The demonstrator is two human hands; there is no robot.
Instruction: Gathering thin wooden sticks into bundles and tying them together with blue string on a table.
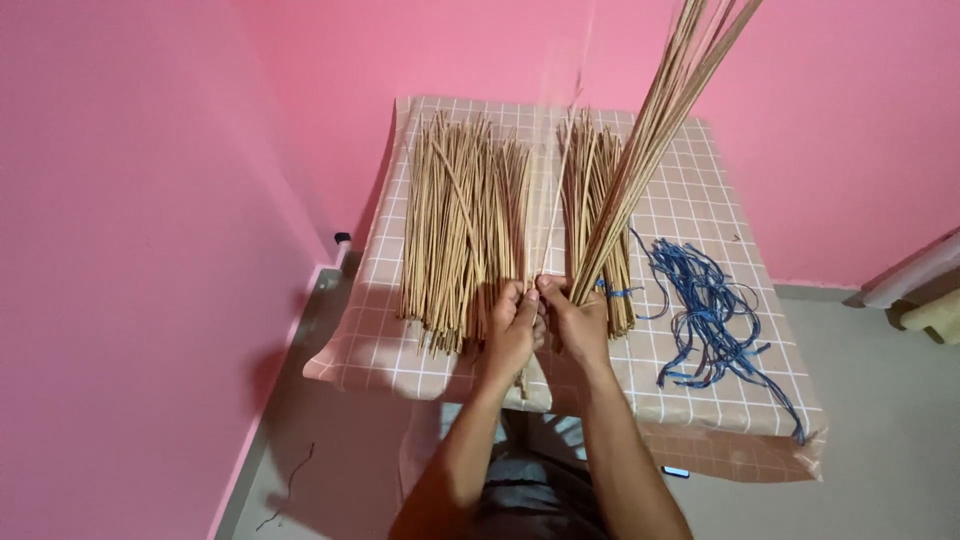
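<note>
1. I count two heaps of thin tan sticks lying flat on the table (700,390): a wide left heap (465,225) and a narrower right heap (592,190). The single sticks in each are too many and too tightly packed for me to count.
2. A third lot, the raised bundle of sticks (655,120), stands tilted up and away to the right, its far ends running out past the top edge of the view.
3. There is one tangle of blue strings (715,310) on the right part of the table, well apart from the left heap and just beside the right heap; one more short blue string (615,292) lies across the right heap's near end.
4. My two hands meet at the near ends of the heaps, touching each other, in the gap between the left heap and the right heap.
5. My right hand (578,318) is closed round the lower end of the raised bundle, fingers wrapped tight, so the bundle rises straight out of my grip.
6. My left hand (512,325) is curled shut just beside it, pinching one single thin stick (553,215) that stands nearly upright between the two heaps.
7. The table wears a checked pinkish-brown cloth, and pink walls (130,250) stand on the left and behind.
</note>
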